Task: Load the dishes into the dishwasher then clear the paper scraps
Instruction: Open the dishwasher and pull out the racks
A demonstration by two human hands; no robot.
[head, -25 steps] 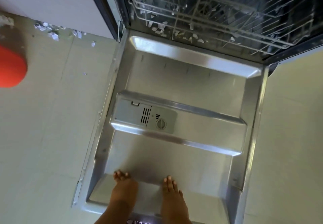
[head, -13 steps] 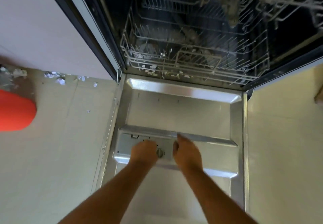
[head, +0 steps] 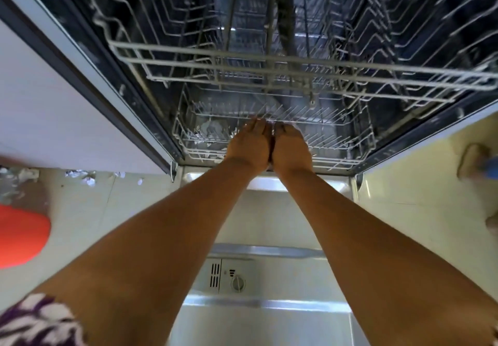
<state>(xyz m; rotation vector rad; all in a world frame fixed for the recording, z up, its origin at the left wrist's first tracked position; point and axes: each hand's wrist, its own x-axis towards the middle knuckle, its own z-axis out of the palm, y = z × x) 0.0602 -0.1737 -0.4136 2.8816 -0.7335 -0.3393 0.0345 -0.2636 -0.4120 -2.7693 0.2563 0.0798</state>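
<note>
The dishwasher stands wide open with its steel door [head: 272,219] folded flat under my arms. Both my arms stretch over the door into the lower rack [head: 347,140]. My left hand [head: 249,147] and my right hand [head: 292,148] lie side by side, touching, fingers pointing forward above the rack's front rim, with nothing seen in them. White paper scraps [head: 213,130] lie in the rack's left part, just left of my left hand. More scraps [head: 80,178] lie on the floor by the cabinet. No dishes show in either rack.
The upper rack [head: 269,66] hangs pulled forward above my hands. A red rounded object [head: 23,237] sits on the floor at the left. A beige and blue thing [head: 475,165] lies on the floor at the right. The detergent dispenser [head: 233,278] is on the door.
My hands moved from the door's near edge, past the dispenser, forward into the lower rack. The view has tilted up into the dishwasher.
</note>
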